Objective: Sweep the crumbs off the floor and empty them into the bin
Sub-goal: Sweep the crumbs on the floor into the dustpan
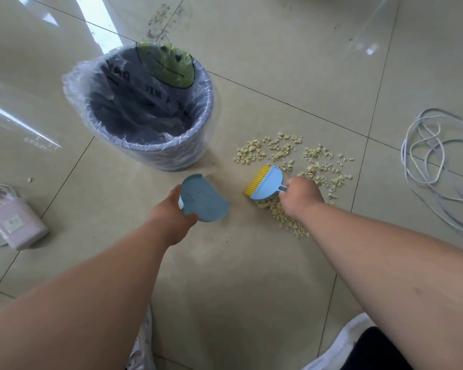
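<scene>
Right hand grips brush amid crumbs.

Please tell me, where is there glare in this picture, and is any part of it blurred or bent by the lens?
Head view: bright window glare streaks the glossy floor tiles at upper left; the bin liner also shines. Straight tile seams bow toward the edges, typical of a wide-angle lens. The crumbs, brush and dustpan look sharp; the forearms at the bottom look softer.

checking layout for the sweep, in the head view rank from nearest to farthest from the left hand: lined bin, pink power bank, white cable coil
From the left hand, which holds the blue plastic dustpan:
1. Grey plastic-lined bin, just ahead.
2. Pale pink power bank, at the far left.
3. White cable coil, far right, beyond the crumbs.
</scene>
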Tool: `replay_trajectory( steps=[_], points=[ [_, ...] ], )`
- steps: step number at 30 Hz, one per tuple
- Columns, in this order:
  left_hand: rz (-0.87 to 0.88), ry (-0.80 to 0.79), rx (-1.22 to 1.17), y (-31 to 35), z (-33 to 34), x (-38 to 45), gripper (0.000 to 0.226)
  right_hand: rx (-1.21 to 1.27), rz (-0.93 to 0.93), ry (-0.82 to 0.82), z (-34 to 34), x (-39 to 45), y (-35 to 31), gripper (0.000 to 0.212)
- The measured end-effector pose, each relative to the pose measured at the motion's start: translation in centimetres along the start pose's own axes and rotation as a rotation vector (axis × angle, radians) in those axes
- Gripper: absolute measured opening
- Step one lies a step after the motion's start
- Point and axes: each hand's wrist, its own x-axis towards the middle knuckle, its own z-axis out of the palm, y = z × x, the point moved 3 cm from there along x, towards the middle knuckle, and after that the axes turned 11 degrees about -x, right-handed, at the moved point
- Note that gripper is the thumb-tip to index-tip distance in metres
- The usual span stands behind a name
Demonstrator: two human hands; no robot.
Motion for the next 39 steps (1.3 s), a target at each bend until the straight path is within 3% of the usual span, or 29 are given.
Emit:
replay_trajectory(
  steps=[6,15,21,25,39],
  points=[
    [0.009,0.040,0.000,0.0,0.1,0.3,0.098,0.124,-0.089,0.015,0.0,0.3,-0.2,0.020],
    [0.034,0.090,-0.113,0.5,-0.6,0.7,0.110,0.228,-0.213,0.055,-1.2,2.4,-6.3,0.022],
    [0.042,0.048,-0.111,-0.1,-0.2,2.3,0.094,0.126,-0.179,0.089,-1.7,5.2,-8.0,0.023],
    [0.039,0.034,-0.103,-0.3,0.3,3.0,0.085,0.080,-0.123,0.077,-1.7,6.2,-6.5,0.024],
    [0.041,0.024,-0.119,2.4,2.5,3.1,0.097,0.119,-0.008,0.041,0.3,3.8,2.4,0.022]
  ],
)
